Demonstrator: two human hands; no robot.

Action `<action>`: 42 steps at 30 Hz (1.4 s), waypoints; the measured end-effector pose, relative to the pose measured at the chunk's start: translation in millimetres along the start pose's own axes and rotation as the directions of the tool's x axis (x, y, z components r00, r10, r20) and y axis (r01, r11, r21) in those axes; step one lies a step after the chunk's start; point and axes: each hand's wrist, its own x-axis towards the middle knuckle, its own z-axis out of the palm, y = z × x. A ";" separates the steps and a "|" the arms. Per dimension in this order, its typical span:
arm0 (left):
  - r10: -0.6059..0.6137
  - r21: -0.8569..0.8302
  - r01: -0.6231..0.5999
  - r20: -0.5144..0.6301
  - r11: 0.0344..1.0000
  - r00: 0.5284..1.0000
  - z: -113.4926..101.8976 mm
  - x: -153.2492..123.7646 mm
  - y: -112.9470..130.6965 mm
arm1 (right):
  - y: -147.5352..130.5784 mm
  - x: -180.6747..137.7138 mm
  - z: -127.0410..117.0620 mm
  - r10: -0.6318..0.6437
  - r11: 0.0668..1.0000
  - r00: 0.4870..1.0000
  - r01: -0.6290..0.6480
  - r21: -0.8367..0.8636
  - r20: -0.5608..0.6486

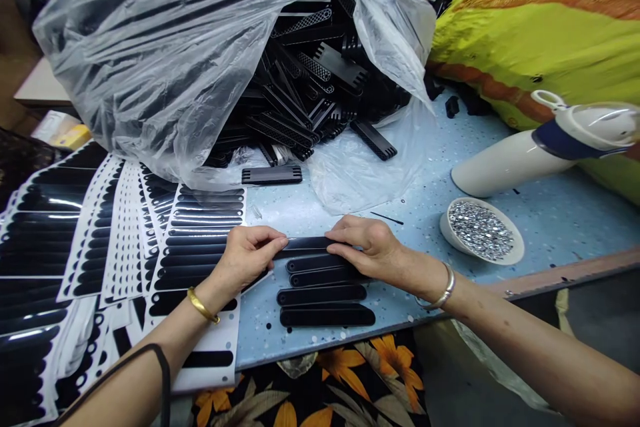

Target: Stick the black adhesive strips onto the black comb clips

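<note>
Left hand [245, 257]: pinched a black strip [306, 245]
Right hand [373, 247]: pinched the other end
Black bars [323, 293]: chilled right beside it

Left hand [245, 257] and right hand [371, 247]: pinching a flat, glossy black strip [306, 245].
Translucent plastic bag [165, 100], far: holds black slotted pieces [343, 68].
Round white bowl [453, 238], right: silvery bits [483, 230].

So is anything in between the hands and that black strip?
Nothing that shows: the left hand and right hand already have fingers on the black strip, one at each end. The other black pieces lie nearer the person's body, not between.
</note>
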 end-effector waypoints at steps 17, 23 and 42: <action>0.025 0.010 -0.025 0.012 1.000 1.000 -1.1 1.3 -2.2 | 0.4 -5.8 -1.2 0.031 0.992 0.999 -0.028 0.122 -0.021; 0.023 -0.003 -0.023 0.004 1.000 1.000 -0.6 1.4 -2.9 | -0.2 -7.1 -3.7 -0.002 0.999 1.000 0.003 0.051 -0.026; -0.014 0.035 0.014 -0.006 0.999 1.000 -0.2 -1.1 4.5 | 2.0 -34.6 -12.7 0.129 0.989 0.946 -0.143 -0.027 -0.297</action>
